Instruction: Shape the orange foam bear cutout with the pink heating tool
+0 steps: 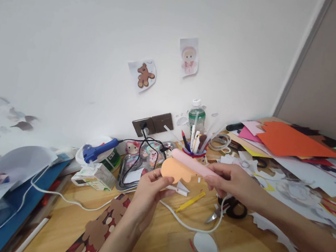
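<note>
My left hand (154,189) pinches a flat peach-orange foam or paper cutout (175,170) with a scalloped lower edge. Closed around one end of a smooth pink wand-shaped tool (192,163) is my right hand (226,179). The wand's far end lies along the cutout's upper edge; I cannot tell whether it clamps the piece. A white cord (186,226) loops over the table up to my right hand, seemingly joined to the wand. Below are a yellow pen-like tool (190,202), black-handled scissors (236,208) and white paper scraps (181,188).
A blue glue gun (99,150), a small carton (95,176) and a metal tray (120,178) stand back left. A pen cup (197,153) and green-labelled bottle (197,117) are behind. Coloured sheets (295,141) pile up right. A clear sheet (177,249) with cut pieces lies in front.
</note>
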Action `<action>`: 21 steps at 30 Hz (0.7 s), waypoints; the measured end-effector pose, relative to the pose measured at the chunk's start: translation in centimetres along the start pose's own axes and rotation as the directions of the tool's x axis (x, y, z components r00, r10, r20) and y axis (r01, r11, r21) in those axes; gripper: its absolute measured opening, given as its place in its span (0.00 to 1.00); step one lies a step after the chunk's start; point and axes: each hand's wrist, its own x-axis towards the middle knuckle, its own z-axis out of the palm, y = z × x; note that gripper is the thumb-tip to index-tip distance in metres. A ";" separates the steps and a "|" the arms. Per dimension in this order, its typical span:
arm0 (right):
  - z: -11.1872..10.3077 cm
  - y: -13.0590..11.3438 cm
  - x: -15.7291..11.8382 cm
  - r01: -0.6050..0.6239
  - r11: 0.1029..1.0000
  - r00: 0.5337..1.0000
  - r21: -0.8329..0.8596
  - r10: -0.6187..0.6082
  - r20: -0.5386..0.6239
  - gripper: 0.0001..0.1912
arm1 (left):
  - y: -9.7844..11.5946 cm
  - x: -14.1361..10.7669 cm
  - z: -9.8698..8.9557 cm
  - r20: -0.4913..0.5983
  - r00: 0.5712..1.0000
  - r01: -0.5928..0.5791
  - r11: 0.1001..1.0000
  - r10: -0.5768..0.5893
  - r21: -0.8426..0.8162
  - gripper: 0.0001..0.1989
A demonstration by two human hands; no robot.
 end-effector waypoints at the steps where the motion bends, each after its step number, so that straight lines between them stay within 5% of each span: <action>1: -0.2 0.0 0.0 0.001 1.000 1.000 -0.011 -0.001 -0.016 0.15 | 0.1 0.1 -0.2 -0.008 1.000 0.001 1.000 -0.001 -0.007 0.09; 7: -1.2 0.2 0.1 0.035 0.999 0.991 -0.021 -0.037 -0.131 0.16 | 0.6 0.3 -1.3 0.003 1.000 -0.012 0.998 0.012 -0.058 0.07; 13: -0.1 0.4 0.2 -0.009 1.000 0.995 -0.021 0.011 0.101 0.14 | 0.3 0.6 -1.3 -0.003 1.000 0.001 0.999 -0.001 -0.042 0.08; 21: 0.8 0.6 0.2 -0.011 1.000 0.997 -0.020 0.013 0.074 0.15 | -1.9 0.8 0.1 0.038 0.995 0.092 0.995 -0.093 0.024 0.14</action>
